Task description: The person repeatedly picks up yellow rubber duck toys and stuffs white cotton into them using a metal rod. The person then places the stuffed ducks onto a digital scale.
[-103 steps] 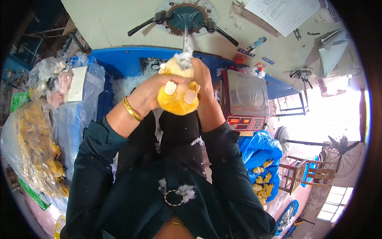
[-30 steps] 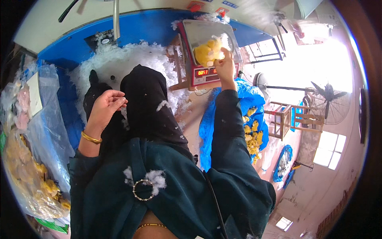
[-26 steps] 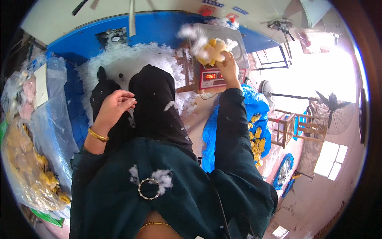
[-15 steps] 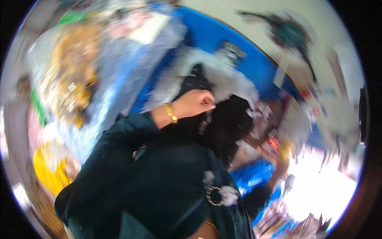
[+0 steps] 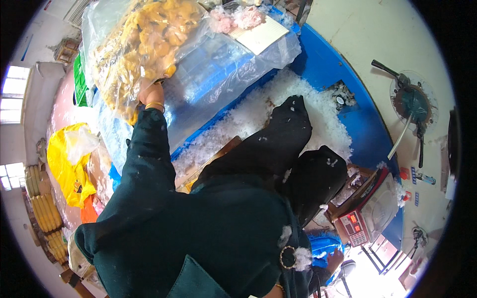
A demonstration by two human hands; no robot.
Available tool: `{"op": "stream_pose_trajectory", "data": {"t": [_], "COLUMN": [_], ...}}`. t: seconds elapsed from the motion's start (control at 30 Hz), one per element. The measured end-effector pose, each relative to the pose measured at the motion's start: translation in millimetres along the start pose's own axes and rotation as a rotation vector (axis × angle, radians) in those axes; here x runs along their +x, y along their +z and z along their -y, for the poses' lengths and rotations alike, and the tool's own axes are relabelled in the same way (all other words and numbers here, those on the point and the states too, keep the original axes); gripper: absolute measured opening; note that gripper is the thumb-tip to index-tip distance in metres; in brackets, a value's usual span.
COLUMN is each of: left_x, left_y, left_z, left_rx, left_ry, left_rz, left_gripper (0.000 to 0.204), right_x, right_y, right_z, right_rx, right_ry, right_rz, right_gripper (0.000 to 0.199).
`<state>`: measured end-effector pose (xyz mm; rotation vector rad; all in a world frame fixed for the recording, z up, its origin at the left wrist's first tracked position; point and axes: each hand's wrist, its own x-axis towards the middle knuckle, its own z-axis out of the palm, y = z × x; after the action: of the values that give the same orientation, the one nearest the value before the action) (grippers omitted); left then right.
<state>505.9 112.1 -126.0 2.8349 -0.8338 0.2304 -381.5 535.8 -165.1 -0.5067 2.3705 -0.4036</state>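
My left hand (image 5: 151,93), with a gold bangle at its wrist, reaches to the near edge of a large clear plastic bag (image 5: 194,59). Yellow-orange fluffy pieces (image 5: 161,32) fill this bag, and my fingers are hidden among them. What my fingers hold, if anything, does not show. On the lower right, my right hand (image 5: 336,260) hangs beside a bright blue bag (image 5: 323,246). It is dark and partly hidden, so its fingers are unclear. Black-trousered knees (image 5: 290,121) lie between the two arms.
White fluff (image 5: 226,129) lies around my knees inside a blue-walled bin (image 5: 328,54). Pink fluffy pieces (image 5: 248,17) and a paper sheet (image 5: 261,36) rest atop the plastic. A scale (image 5: 354,226) stands right; a pale tabletop (image 5: 367,27) holds a dark green-centred fixture (image 5: 413,104).
My left hand has moved from above my knees, where its fingers were curled, out to the bag of yellow-orange pieces at the upper left. My view has swung left.
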Motion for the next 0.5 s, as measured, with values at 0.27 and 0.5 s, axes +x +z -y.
{"op": "stream_pose_trajectory", "data": {"t": [0.27,0.5], "left_x": [-61,-54], "left_y": [-2,44], "left_z": [-90,-167], "left_rx": [-1.258,-1.19], "left_ry": [0.486,0.472], "left_rz": [0.444,0.367], "left_gripper": [0.021,0.02], "right_x": [-50,-135], "right_y": [105,171], "right_z": [324,466], "right_rx": [0.2,-0.042], "right_ry": [-0.652,-1.14], "right_rz": [0.155,0.39], "right_gripper": [0.035,0.027]}}
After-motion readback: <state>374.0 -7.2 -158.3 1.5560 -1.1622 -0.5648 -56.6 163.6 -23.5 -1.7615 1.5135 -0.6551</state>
